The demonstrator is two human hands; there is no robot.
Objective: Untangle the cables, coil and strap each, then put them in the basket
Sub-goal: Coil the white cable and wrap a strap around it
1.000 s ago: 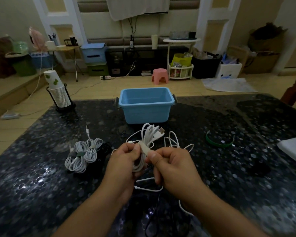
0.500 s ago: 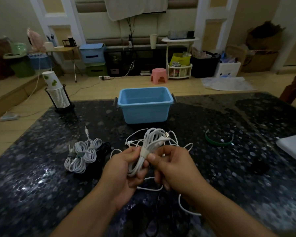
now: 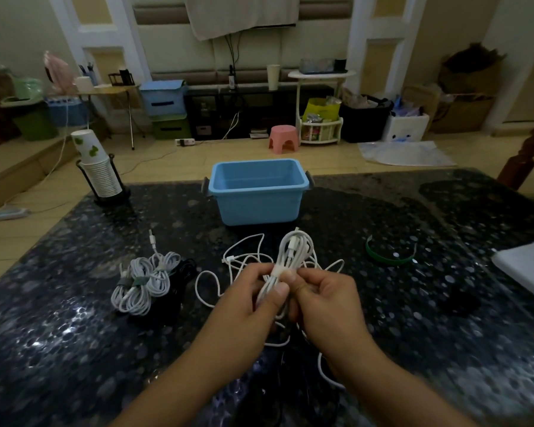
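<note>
A coiled white cable (image 3: 292,252) is held upright above the dark table, a pale strap around its middle. My left hand (image 3: 247,298) grips the coil's lower part, thumb against the strap. My right hand (image 3: 324,298) pinches the strap from the right. Loose white cable (image 3: 238,260) lies tangled on the table behind and under my hands. Two strapped white coils (image 3: 144,280) lie to the left beside a black cable bundle (image 3: 182,272). The blue basket (image 3: 256,208) stands behind, with nothing visible inside.
A green strap (image 3: 386,257) lies on the table to the right. A white flat object (image 3: 527,269) sits at the right edge. A stack of paper cups in a black holder (image 3: 101,177) stands at the far left corner of the speckled table (image 3: 413,303).
The coil's top has tilted to the right and sits a little higher. Both hands stayed on the strap, shifting slightly.
</note>
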